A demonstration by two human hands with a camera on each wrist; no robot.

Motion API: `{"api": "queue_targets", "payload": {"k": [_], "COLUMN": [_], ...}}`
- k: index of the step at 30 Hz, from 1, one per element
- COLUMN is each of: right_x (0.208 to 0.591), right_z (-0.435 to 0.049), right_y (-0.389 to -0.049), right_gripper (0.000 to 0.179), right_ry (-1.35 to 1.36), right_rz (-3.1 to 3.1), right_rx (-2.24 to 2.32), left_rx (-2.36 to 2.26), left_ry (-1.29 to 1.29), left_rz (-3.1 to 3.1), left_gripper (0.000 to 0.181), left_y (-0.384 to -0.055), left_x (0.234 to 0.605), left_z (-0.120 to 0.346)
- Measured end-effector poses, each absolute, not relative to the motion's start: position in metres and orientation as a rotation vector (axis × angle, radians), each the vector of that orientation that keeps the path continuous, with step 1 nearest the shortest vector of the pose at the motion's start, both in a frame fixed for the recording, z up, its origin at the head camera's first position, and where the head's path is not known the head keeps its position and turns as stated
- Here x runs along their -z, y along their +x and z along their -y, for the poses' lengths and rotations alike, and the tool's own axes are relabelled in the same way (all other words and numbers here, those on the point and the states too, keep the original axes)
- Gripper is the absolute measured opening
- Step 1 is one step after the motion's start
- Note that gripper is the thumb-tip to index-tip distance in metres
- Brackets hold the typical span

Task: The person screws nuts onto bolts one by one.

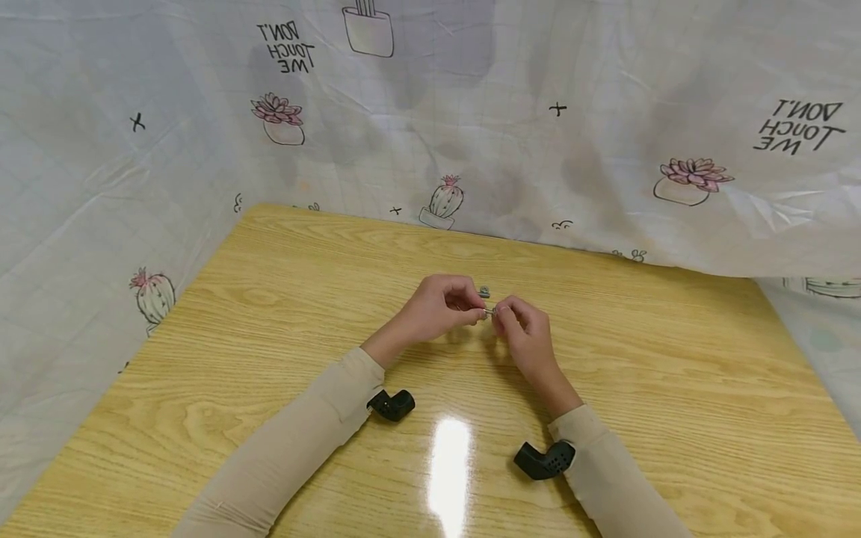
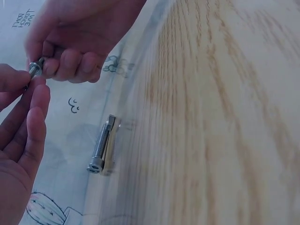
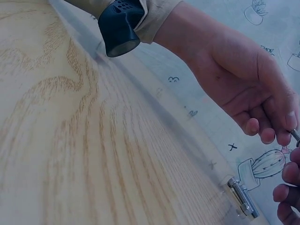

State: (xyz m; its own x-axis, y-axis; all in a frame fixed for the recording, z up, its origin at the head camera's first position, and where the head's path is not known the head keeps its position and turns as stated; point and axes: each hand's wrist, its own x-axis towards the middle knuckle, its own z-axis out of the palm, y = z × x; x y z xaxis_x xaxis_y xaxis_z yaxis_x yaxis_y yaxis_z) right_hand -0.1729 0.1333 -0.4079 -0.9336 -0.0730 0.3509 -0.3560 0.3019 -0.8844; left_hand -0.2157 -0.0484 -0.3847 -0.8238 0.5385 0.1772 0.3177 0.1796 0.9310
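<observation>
Both hands meet over the table, sharing a small metal bolt (image 1: 489,311) with a ring-like nut or washer on it. My left hand (image 1: 440,308) pinches one end between thumb and fingers. At the other end my right hand (image 1: 527,335) pinches it, its other fingers curled in. In the left wrist view the bolt (image 2: 35,69) shows its shiny ring between the fingertips; much of it is hidden. Just beyond the hands, a second threaded bolt (image 2: 100,145) lies on the table, with a cylindrical head and what looks like a nut at its far end.
The wood-grain table (image 1: 269,299) stretches around the hands. A white printed curtain (image 1: 504,134) hangs along its back and left side. Black curved devices (image 1: 546,459) sit on both sleeve cuffs. Light glares off the table's front (image 1: 449,471).
</observation>
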Motion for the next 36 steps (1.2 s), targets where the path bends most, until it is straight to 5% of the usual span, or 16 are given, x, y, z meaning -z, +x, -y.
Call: {"api": "queue_targets", "payload": {"k": [18,36], "right_x": [0.426,0.403], "right_z": [-0.133,-0.12], "right_y": [-0.174,-0.159], "right_gripper": [0.012,0.032], "right_ry": [0.393,0.365], "right_rz": [2.269,2.356], "right_rx": [-1.742,-1.631], "left_rx": [-1.728,-1.702], "left_ry": [0.822,0.919], "left_rz": [-2.323,-2.269], "left_gripper": [0.004,0.004], "left_y": [-0.214,-0.21], "left_x": [0.389,0.392], "left_z": [0.052,0.055]}}
